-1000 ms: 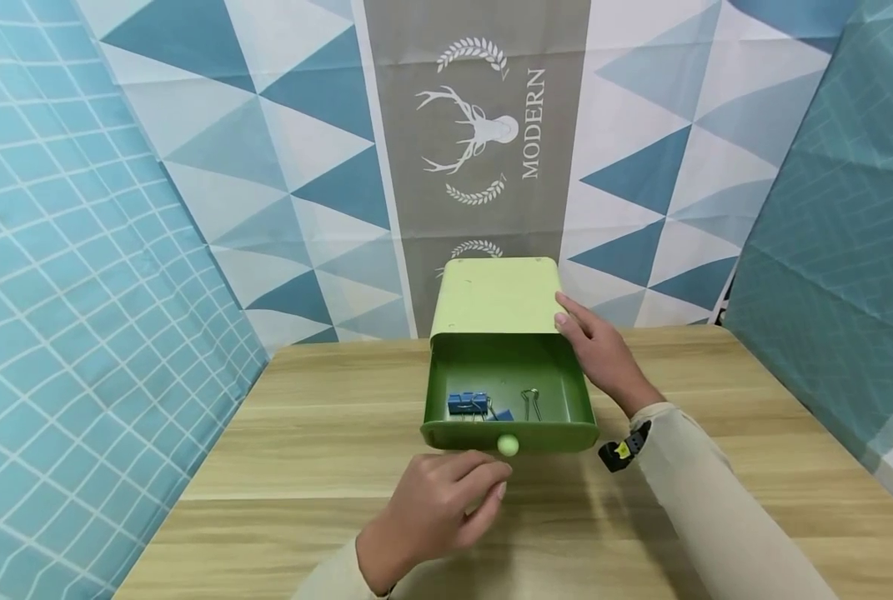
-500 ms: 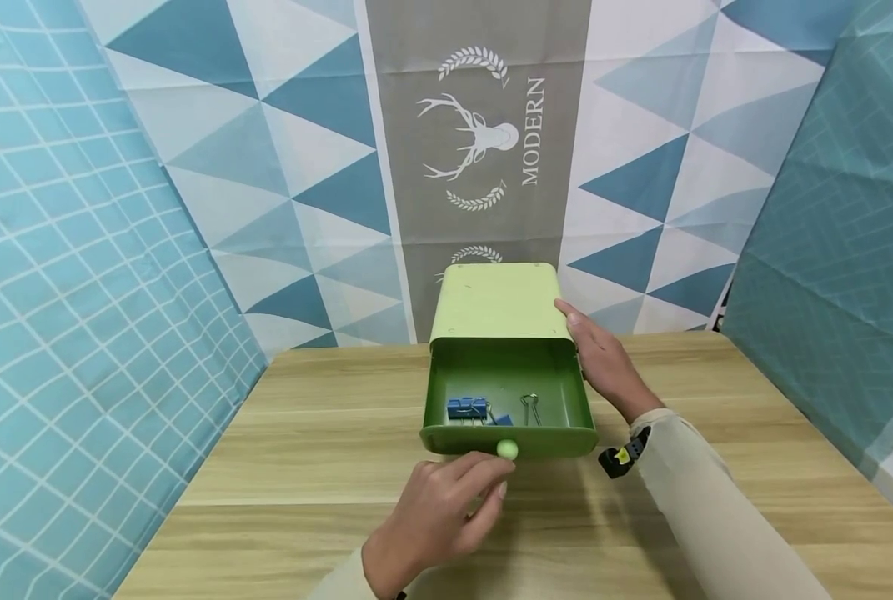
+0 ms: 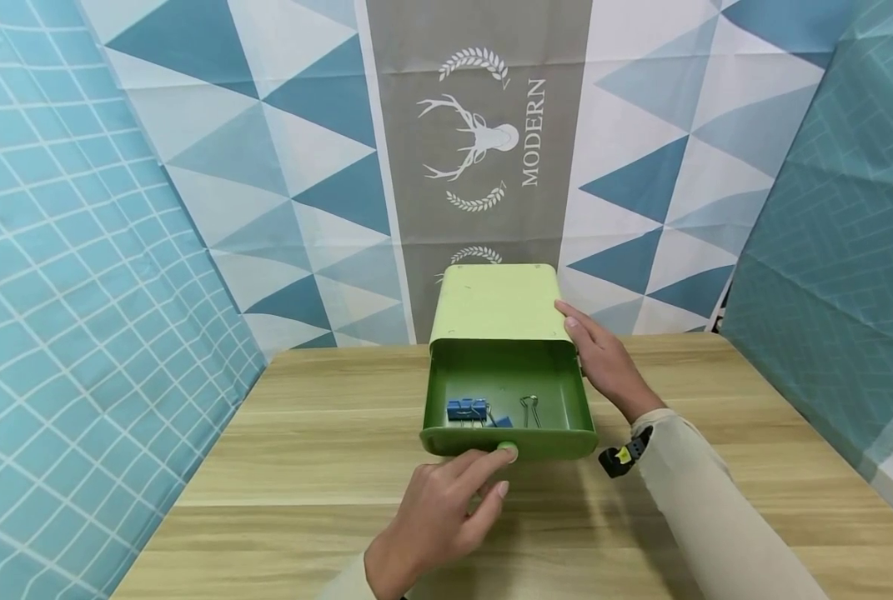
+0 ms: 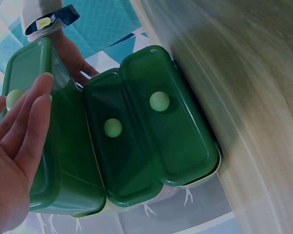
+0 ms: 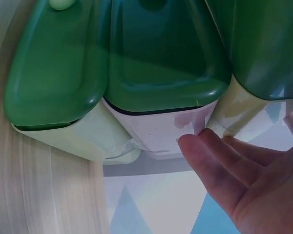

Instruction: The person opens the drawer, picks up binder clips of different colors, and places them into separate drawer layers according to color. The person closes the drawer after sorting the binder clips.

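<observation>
A small light-green desk cabinet (image 3: 499, 300) stands on the table with its dark-green top drawer (image 3: 554, 443) pulled out. Inside lie a blue binder clip (image 3: 466, 408), a second blue one (image 3: 500, 422) partly hidden by the drawer front, and a pair of wire clip handles (image 3: 530, 410). My left hand (image 3: 442, 508) has its index fingertip on the round pale knob (image 4: 13, 100) of this drawer, thumb apart below. My right hand (image 3: 611, 367) rests with extended fingers against the cabinet's right side; its fingertips (image 5: 190, 141) meet the side wall in the right wrist view.
Two lower drawers, a middle one (image 4: 132, 170) and a bottom one (image 4: 185, 141), are pushed in beneath, each with a pale knob. The wooden table (image 3: 303, 467) extends around the cabinet. Patterned cloth (image 3: 326, 167) hangs close behind, with blue cloth at both sides.
My left hand has risen slightly, its index finger moving from beside the knob onto it. The right fingers have slid a little down the cabinet's side. The drawer stays pulled out.
</observation>
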`<move>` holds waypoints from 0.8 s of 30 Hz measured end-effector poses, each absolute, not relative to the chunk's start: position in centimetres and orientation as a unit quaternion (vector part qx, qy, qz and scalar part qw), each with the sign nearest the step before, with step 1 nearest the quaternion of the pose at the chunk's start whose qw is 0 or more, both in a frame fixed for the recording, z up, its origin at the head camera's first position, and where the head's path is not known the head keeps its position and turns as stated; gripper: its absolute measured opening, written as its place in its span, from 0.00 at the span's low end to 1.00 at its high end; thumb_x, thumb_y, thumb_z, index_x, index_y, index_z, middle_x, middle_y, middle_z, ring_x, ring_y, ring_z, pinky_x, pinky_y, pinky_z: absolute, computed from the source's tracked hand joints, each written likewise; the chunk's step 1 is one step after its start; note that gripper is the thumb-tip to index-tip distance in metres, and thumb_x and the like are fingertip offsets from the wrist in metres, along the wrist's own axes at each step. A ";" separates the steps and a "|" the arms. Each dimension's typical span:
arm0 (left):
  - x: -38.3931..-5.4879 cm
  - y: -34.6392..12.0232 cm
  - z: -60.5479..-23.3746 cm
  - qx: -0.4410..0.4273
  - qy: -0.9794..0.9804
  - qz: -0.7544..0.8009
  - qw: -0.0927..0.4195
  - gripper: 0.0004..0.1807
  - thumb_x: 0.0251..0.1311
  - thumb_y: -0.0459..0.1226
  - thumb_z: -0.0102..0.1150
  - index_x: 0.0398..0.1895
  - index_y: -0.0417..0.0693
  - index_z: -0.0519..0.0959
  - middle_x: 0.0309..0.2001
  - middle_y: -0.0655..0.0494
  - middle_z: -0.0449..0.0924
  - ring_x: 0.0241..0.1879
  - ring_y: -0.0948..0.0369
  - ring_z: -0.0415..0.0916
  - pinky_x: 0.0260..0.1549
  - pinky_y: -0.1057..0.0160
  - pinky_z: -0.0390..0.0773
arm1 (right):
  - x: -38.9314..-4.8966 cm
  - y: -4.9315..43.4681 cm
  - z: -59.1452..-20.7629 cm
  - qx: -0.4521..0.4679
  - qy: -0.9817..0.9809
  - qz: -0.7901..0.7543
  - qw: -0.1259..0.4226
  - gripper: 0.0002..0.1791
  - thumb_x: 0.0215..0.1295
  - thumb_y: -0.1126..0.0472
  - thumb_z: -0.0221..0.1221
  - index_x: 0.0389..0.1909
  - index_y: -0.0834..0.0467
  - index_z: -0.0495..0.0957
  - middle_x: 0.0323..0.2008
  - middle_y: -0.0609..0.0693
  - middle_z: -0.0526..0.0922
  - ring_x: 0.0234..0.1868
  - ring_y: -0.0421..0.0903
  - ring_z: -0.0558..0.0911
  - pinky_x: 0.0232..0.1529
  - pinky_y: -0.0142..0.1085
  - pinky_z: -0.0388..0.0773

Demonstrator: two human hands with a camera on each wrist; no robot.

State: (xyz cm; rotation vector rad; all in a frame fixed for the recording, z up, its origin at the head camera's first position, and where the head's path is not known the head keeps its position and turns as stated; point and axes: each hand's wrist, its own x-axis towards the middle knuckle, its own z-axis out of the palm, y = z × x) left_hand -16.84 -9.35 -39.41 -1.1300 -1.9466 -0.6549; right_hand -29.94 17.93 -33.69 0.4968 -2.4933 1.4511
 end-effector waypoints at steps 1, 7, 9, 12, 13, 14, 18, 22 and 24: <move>-16.8 -9.3 -39.4 -0.443 -0.766 -0.257 0.388 0.18 0.72 0.40 0.52 0.62 0.50 0.78 0.41 0.62 0.83 0.21 0.76 0.67 0.20 0.81 0.62 | -30.0 18.0 -33.7 0.168 -0.848 0.491 0.106 0.30 0.77 0.33 0.36 0.77 0.33 0.57 0.77 0.42 0.55 0.71 0.54 0.63 0.53 0.57 0.70; -16.8 -9.3 -39.4 -0.435 -0.775 -0.256 0.379 0.20 0.71 0.40 0.53 0.64 0.50 0.77 0.39 0.62 0.82 0.20 0.74 0.65 0.20 0.81 0.60 | -30.0 18.0 -33.7 0.169 -0.851 0.486 0.107 0.30 0.77 0.34 0.36 0.77 0.33 0.57 0.77 0.44 0.57 0.59 0.55 0.72 0.39 0.47 0.73; -16.9 -9.3 -39.3 -0.432 -0.777 -0.258 0.377 0.19 0.71 0.40 0.53 0.63 0.51 0.77 0.39 0.61 0.82 0.20 0.74 0.64 0.20 0.81 0.61 | -30.1 18.1 -33.7 0.170 -0.850 0.487 0.110 0.30 0.78 0.34 0.37 0.77 0.34 0.57 0.76 0.44 0.58 0.46 0.55 0.76 0.35 0.46 0.73; -17.0 -9.2 -39.2 -0.429 -0.778 -0.266 0.373 0.18 0.71 0.39 0.54 0.62 0.51 0.78 0.39 0.61 0.82 0.20 0.75 0.64 0.20 0.81 0.61 | -30.2 18.1 -33.8 0.173 -0.848 0.489 0.111 0.30 0.78 0.35 0.37 0.77 0.35 0.58 0.75 0.44 0.60 0.27 0.55 0.69 0.30 0.45 0.72; -17.0 -9.2 -39.2 -0.430 -0.776 -0.269 0.375 0.18 0.71 0.39 0.54 0.61 0.51 0.79 0.38 0.61 0.82 0.19 0.74 0.64 0.20 0.81 0.61 | -30.2 18.1 -33.8 0.173 -0.847 0.490 0.111 0.30 0.78 0.35 0.37 0.77 0.35 0.58 0.75 0.44 0.60 0.24 0.55 0.67 0.29 0.45 0.72; -17.1 -9.2 -39.1 -0.431 -0.774 -0.273 0.376 0.17 0.70 0.39 0.54 0.60 0.51 0.79 0.36 0.61 0.81 0.19 0.74 0.64 0.20 0.81 0.61 | -30.2 18.1 -33.8 0.173 -0.847 0.490 0.110 0.30 0.78 0.35 0.37 0.77 0.35 0.58 0.75 0.43 0.59 0.26 0.54 0.68 0.29 0.45 0.72; -17.3 -9.1 -38.9 -0.434 -0.767 -0.284 0.378 0.16 0.70 0.37 0.55 0.58 0.49 0.81 0.32 0.62 0.79 0.19 0.74 0.62 0.20 0.81 0.60 | -30.2 18.1 -33.8 0.173 -0.848 0.490 0.105 0.30 0.77 0.34 0.37 0.77 0.34 0.57 0.76 0.42 0.58 0.39 0.53 0.73 0.33 0.46 0.73; -17.5 -9.0 -38.6 -0.433 -0.766 -0.297 0.371 0.15 0.71 0.37 0.54 0.58 0.49 0.81 0.31 0.63 0.79 0.20 0.74 0.63 0.21 0.81 0.62 | -30.2 18.1 -33.7 0.172 -0.850 0.487 0.103 0.30 0.77 0.34 0.37 0.77 0.33 0.57 0.76 0.42 0.57 0.44 0.55 0.73 0.34 0.47 0.73; -17.7 -8.9 -38.4 -0.433 -0.766 -0.300 0.370 0.15 0.71 0.36 0.54 0.58 0.49 0.81 0.31 0.63 0.79 0.21 0.74 0.63 0.22 0.80 0.64 | -30.2 18.2 -33.7 0.172 -0.851 0.485 0.104 0.30 0.77 0.34 0.36 0.77 0.33 0.57 0.76 0.42 0.57 0.38 0.55 0.72 0.33 0.47 0.73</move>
